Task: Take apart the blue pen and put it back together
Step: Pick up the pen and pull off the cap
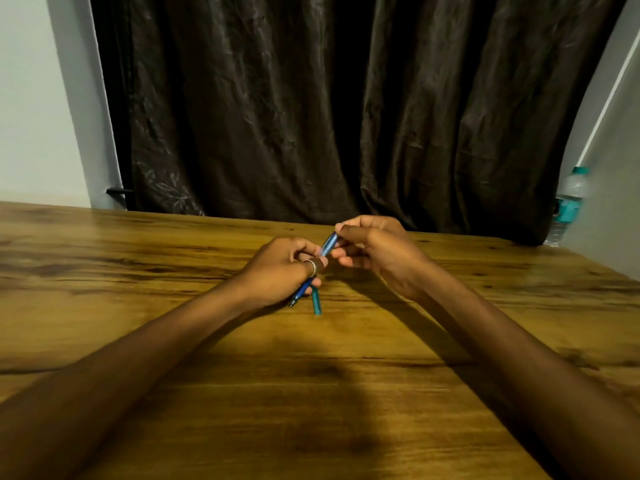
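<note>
Blue pen, disassembled. Barrel [328,244]: pale translucent blue tube, tilted, upper end to the right, raised above the table and pinched at both ends by fingertips. Tip section [300,293]: darker blue, pointed end down-left, projecting from under the left palm. Cap [316,303]: teal, short, lying on the wood just beside the tip section.
</note>
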`<action>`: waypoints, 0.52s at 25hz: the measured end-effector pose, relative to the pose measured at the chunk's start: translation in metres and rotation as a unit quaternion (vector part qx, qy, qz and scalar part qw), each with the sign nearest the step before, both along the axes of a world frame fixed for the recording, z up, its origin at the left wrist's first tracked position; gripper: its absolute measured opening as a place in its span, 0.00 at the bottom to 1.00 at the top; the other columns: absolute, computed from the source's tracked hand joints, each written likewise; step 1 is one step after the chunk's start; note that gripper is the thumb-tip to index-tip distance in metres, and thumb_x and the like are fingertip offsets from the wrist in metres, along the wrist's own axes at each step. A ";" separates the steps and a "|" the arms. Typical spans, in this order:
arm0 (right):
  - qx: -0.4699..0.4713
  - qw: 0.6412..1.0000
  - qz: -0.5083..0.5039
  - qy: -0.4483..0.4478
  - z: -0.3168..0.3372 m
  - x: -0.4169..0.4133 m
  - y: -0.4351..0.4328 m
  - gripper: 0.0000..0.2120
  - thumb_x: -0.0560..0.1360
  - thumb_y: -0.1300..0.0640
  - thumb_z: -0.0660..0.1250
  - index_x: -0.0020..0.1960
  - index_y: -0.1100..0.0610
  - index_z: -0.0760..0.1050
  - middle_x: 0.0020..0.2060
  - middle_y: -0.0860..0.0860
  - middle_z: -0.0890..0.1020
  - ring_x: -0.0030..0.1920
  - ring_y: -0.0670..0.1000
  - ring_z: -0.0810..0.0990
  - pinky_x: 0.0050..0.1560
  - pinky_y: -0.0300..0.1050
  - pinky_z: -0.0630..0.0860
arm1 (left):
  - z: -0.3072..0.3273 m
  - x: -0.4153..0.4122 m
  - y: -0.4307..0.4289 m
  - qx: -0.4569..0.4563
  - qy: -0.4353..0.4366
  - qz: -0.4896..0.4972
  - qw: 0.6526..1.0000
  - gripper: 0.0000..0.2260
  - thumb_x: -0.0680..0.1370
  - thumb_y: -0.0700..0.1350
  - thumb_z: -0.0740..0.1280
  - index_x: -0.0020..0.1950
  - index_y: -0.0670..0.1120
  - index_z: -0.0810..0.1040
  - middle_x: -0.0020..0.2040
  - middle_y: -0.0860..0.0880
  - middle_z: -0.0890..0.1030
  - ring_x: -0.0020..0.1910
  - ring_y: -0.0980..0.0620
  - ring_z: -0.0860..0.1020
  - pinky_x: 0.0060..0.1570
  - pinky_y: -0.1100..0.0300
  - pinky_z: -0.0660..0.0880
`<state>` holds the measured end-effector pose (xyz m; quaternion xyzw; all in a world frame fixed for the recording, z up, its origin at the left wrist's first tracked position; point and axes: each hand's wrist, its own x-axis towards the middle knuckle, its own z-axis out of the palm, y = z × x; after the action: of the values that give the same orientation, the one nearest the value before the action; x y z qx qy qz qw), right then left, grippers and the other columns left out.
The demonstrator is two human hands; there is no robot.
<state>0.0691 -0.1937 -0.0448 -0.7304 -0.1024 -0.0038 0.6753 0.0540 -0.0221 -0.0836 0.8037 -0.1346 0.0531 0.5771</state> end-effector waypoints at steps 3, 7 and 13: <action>0.030 0.999 0.024 0.006 -0.007 0.002 -0.009 0.07 0.78 0.62 0.69 0.53 0.65 0.81 0.40 0.58 0.85 0.38 0.49 0.85 0.39 0.39 0.82 | 0.000 0.001 0.002 0.047 -0.027 -0.001 0.999 0.08 0.82 0.45 0.65 0.58 0.51 0.82 0.38 0.55 0.80 0.33 0.60 0.77 0.30 0.69 0.73; 0.073 0.996 0.045 0.004 -0.016 0.001 -0.014 0.10 0.78 0.63 0.70 0.56 0.68 0.80 0.41 0.57 0.85 0.38 0.49 0.84 0.38 0.38 0.81 | 0.002 -0.001 0.009 0.098 -0.102 0.013 0.990 0.10 0.83 0.48 0.63 0.61 0.53 0.81 0.47 0.54 0.83 0.46 0.58 0.80 0.46 0.61 0.76; 0.056 0.997 0.045 0.018 -0.039 0.000 -0.007 0.05 0.80 0.63 0.67 0.53 0.64 0.80 0.42 0.57 0.85 0.38 0.49 0.84 0.38 0.39 0.80 | -0.015 0.004 0.012 0.195 -0.148 0.064 0.968 0.09 0.82 0.47 0.64 0.61 0.54 0.79 0.48 0.60 0.81 0.46 0.63 0.79 0.38 0.69 0.71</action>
<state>0.0694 -0.2007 -0.0836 -0.6857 -0.1228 0.0338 0.7167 0.0577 -0.0098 -0.0987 0.8909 -0.1742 0.1807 0.3786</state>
